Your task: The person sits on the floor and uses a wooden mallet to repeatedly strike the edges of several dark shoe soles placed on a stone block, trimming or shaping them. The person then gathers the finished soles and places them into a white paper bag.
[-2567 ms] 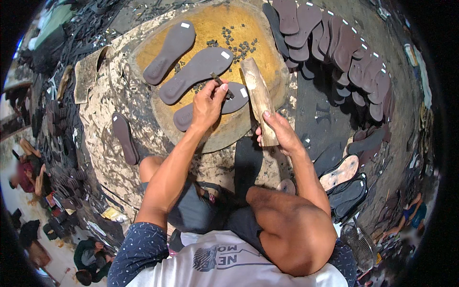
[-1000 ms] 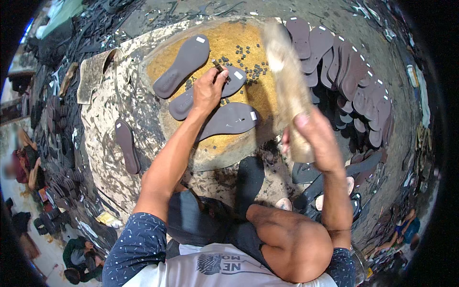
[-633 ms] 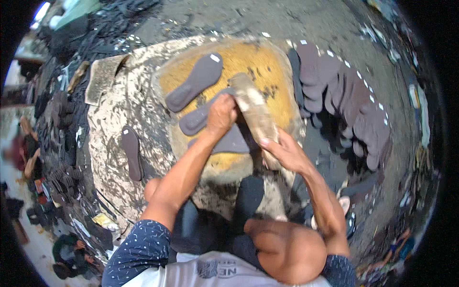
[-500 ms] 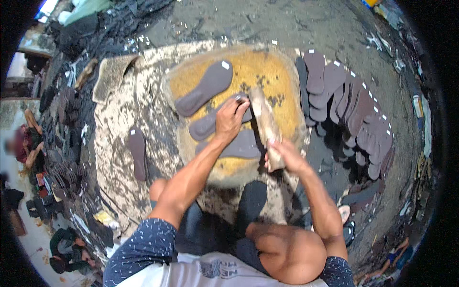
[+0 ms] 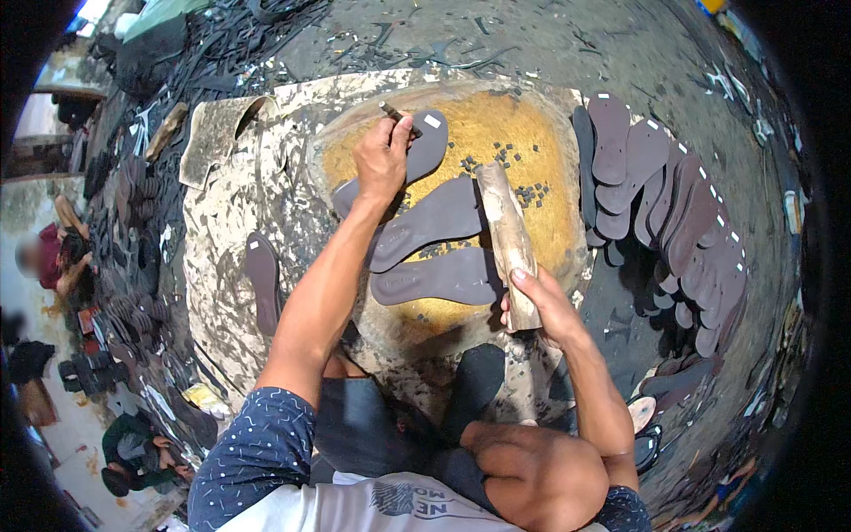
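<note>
My left hand (image 5: pixel 381 164) is closed round a short dark metal punch (image 5: pixel 389 111). It rests over the farthest dark sandal sole (image 5: pixel 428 152), which bears a small white label near its end. Two more soles lie closer to me: a middle sole (image 5: pixel 434 220) and a near sole (image 5: pixel 434 278). All three are on a yellowish worn block (image 5: pixel 554 142). Gripped in my right hand (image 5: pixel 545 306) is a pale, rough wooden mallet (image 5: pixel 505 213), held just right of the soles. The punch's lower tip is hidden by my left hand.
Small black offcuts (image 5: pixel 532 193) litter the block. Many labelled soles (image 5: pixel 687 208) are fanned out at the right. A single sole (image 5: pixel 262 284) lies on the stained sheet (image 5: pixel 217 222) at left. Dark scraps (image 5: pixel 213 53) cover the far-left floor; two people sit at far left.
My left hand has moved with the punch from the middle sole up and left to the farthest one. My right hand still holds the mallet, in nearly the same place.
</note>
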Demonstrator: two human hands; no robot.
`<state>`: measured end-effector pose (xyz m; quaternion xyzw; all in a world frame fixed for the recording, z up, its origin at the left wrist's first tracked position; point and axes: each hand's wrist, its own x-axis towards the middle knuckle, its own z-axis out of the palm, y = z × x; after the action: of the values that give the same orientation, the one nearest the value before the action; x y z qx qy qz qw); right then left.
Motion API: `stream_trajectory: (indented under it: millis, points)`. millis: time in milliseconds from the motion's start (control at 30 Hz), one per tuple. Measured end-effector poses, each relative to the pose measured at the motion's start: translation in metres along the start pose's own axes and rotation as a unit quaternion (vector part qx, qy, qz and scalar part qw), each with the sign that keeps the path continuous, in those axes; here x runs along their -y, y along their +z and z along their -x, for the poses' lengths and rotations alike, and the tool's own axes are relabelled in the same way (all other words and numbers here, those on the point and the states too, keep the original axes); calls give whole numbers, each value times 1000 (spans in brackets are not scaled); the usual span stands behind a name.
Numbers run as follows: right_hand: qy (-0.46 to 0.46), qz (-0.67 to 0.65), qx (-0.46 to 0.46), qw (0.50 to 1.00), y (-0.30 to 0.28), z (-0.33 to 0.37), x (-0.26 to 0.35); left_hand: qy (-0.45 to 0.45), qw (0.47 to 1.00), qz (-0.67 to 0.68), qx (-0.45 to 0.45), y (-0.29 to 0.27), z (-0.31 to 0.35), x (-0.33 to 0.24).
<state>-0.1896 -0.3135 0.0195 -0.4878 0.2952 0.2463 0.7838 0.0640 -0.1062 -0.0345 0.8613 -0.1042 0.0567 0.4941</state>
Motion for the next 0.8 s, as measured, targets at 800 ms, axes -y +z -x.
stream_trajectory:
  millis: [800]
  points:
    - [-83,-34,64,994,53,-93,57,-136,966,205,-77,-37,29,-27]
